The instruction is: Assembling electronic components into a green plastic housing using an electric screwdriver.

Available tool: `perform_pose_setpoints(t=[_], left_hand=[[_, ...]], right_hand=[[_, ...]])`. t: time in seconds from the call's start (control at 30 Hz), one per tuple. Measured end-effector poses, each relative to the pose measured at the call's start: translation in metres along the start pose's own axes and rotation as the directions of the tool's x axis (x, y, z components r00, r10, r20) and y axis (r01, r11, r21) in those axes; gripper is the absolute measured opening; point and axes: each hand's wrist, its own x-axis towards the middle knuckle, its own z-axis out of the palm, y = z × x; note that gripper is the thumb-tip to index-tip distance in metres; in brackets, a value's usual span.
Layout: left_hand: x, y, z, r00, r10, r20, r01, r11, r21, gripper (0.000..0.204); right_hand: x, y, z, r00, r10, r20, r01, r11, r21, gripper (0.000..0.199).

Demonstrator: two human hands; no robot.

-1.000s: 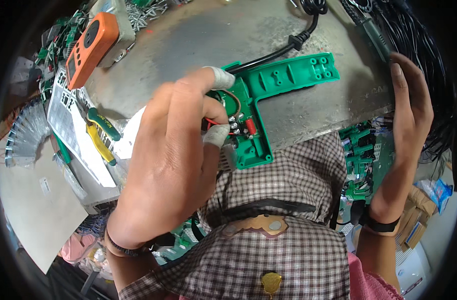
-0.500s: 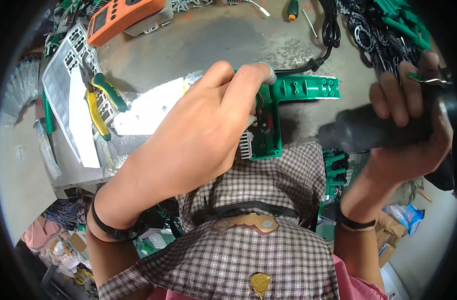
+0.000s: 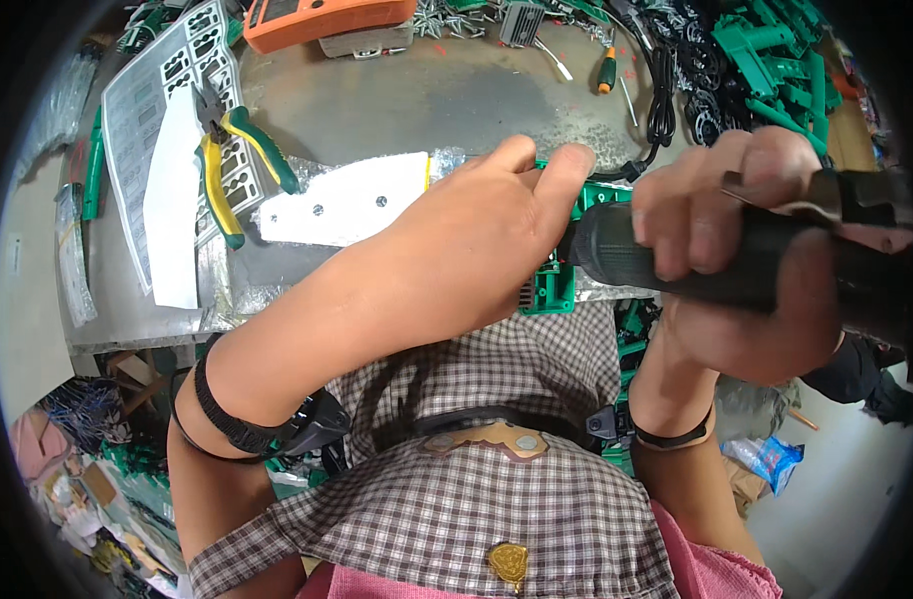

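My left hand point(image 3: 476, 235) is closed over a green plastic housing point(image 3: 554, 298) at the table's near edge and hides much of its inside. In my right hand point(image 3: 711, 220) is a thick black cylindrical power screwdriver point(image 3: 611, 245), lying nearly level with the fingers wrapped round it. Its front end meets the housing right beside my left fingers; the tip itself is hidden. A metal clip or lever shows on the tool's rear part. The housing's handle half is mostly covered by the tool, and a black cord point(image 3: 662, 95) runs back behind it.
Yellow-green pliers point(image 3: 265, 150) lie on printed sheets at the left. Next to them is a white strip point(image 3: 346, 208) with a few screws. An orange meter point(image 3: 326, 22) and a small screwdriver point(image 3: 606, 72) are at the back. Green parts point(image 3: 766, 60) are heaped at the far right.
The black power screwdriver in my right hand has come left from beside the housing to its inside. My left hand keeps its grip. The whole view has shifted somewhat.
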Motion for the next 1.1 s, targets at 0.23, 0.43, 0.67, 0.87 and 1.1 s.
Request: perform_pose_setpoints(t=[0.23,0.43,0.67,0.87,1.1], left_hand=[[0.002,-0.005,0.006,0.994,0.111,-0.016,-0.109,0.990,0.092,0.072],[0.000,0.004,0.001,0.999,0.009,-0.034,-0.007,0.999,0.050,0.072],[-0.003,0.003,-0.008,0.988,-0.112,0.110,0.106,0.992,0.064,0.082],[-0.031,-0.016,-0.024,0.978,-0.182,-0.099,0.196,0.968,0.157,0.094],[-0.049,-0.015,-0.027,0.926,-0.377,-0.001,0.354,0.869,0.346,0.102]], right_hand=[[0.013,0.001,0.016,0.989,0.078,0.122,-0.069,0.995,-0.077,0.035],[-0.006,0.008,0.038,0.971,-0.082,-0.223,0.046,0.985,-0.164,0.038],[-0.009,0.003,0.008,0.925,-0.181,-0.334,0.041,0.922,-0.386,0.051],[-0.054,-0.036,-0.092,0.852,0.027,-0.522,-0.393,0.692,-0.605,0.062],[-0.086,-0.029,-0.153,0.935,0.025,-0.353,-0.337,-0.244,-0.910,0.067]])
